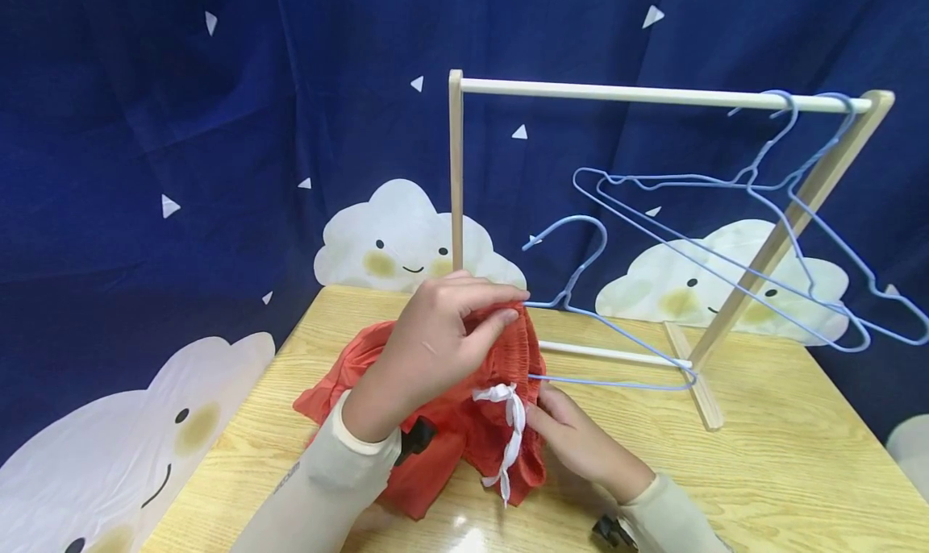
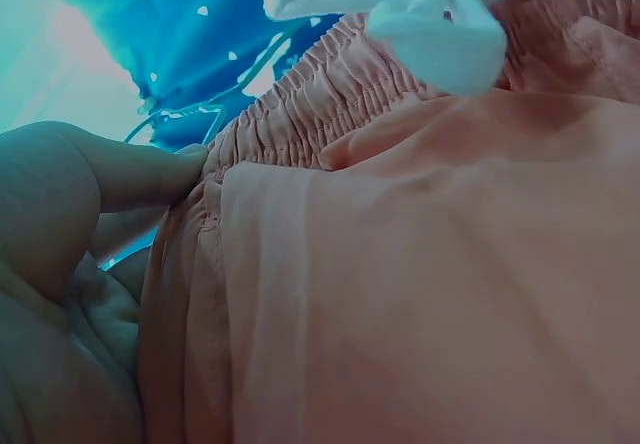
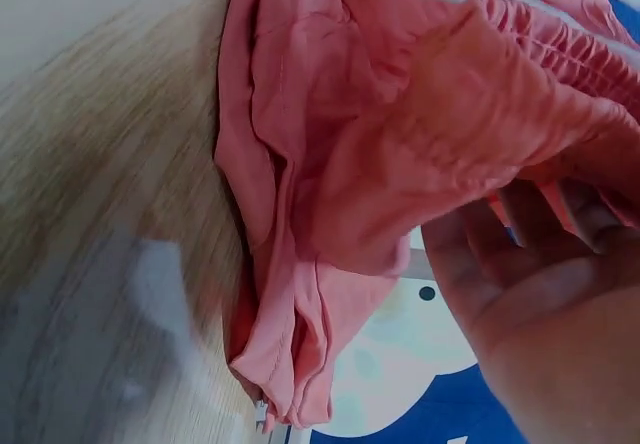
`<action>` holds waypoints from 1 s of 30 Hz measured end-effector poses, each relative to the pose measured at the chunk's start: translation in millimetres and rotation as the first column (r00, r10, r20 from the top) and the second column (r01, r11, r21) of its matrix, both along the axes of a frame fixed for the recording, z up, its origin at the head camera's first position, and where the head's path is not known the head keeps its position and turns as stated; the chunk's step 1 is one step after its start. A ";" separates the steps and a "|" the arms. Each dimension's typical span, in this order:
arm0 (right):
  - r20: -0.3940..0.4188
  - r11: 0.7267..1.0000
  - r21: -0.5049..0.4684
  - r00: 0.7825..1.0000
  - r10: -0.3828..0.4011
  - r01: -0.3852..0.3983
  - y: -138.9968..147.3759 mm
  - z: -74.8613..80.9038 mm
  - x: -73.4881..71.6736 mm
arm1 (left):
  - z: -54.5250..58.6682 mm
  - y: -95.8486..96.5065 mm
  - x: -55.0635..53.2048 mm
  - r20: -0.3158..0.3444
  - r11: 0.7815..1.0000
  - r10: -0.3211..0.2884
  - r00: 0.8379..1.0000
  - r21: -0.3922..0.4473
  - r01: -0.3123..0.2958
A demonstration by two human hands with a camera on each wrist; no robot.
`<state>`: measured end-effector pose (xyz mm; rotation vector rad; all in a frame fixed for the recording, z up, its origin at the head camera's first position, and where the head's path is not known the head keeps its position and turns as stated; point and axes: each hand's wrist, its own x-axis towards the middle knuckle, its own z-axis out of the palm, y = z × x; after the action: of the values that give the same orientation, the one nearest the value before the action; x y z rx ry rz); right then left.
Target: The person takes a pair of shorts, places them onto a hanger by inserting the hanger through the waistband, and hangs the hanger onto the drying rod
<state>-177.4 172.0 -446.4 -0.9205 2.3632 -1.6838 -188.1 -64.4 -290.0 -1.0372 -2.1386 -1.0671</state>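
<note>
Red shorts (image 1: 435,464) with a gathered elastic waistband (image 1: 517,351) and a white drawstring (image 1: 515,424) lie bunched on the table. My left hand (image 1: 439,339) pinches the top edge of the waistband between thumb and fingers; the left wrist view shows this pinch (image 2: 190,169) close up. At the lower side of the waistband, my right hand (image 1: 581,440) holds the fabric, its fingers (image 3: 470,249) passing behind the edge. A blue wire hanger (image 1: 568,291) has its left end inside the waist opening, while its hook and right end stick out.
Behind the shorts stands a wooden rack (image 1: 457,174) with a white top rail (image 1: 617,93). Two more blue hangers (image 1: 751,178) hang at its right end. The rack's foot (image 1: 697,376) rests on the wooden table (image 1: 798,456). A blue cloud-patterned curtain (image 1: 181,93) hangs behind.
</note>
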 end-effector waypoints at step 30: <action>0.239 0.991 0.130 0.971 0.003 -0.035 93.9 4.8 -52.4 | 8.2 -21.3 -4.0 0.044 0.995 0.043 0.998 0.089 -0.046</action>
<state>-229.8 265.9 -441.6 -0.6751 2.2663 -1.5124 -192.1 -85.8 -281.8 -0.9287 -2.1154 -1.1629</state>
